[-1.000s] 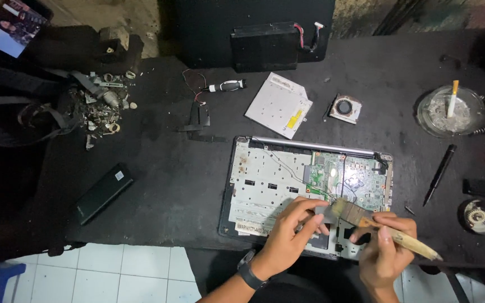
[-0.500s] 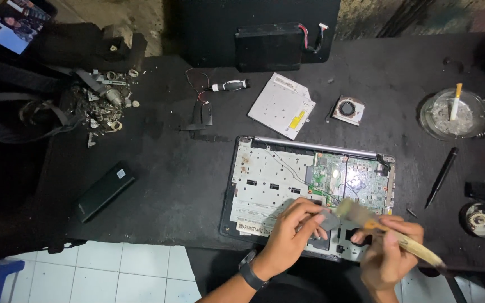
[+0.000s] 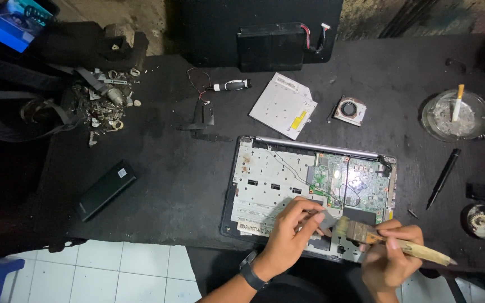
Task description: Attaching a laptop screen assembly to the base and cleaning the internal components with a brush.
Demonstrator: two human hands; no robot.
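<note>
Brushing opened laptop base [image 3: 287,185] at near table [image 3: 169,168] edge: right hand [image 3: 391,261], fingers wrapped around paintbrush [image 3: 388,240], bristles on lower board area. Left hand [image 3: 290,235] pinching small grey part [image 3: 326,220] just beside. Advisable: light strokes, clear of green circuit board [image 3: 355,179] wiring. Well apart: loose fan [image 3: 349,110], optical drive [image 3: 284,105], ashtray [image 3: 454,116], pen [image 3: 443,177].

A fan [image 3: 349,110] and a drive [image 3: 283,105] lie on the desk [image 3: 169,174]. A cigarette [image 3: 457,103] rests in an ashtray [image 3: 474,120]. A pen [image 3: 443,178] lies below it.
</note>
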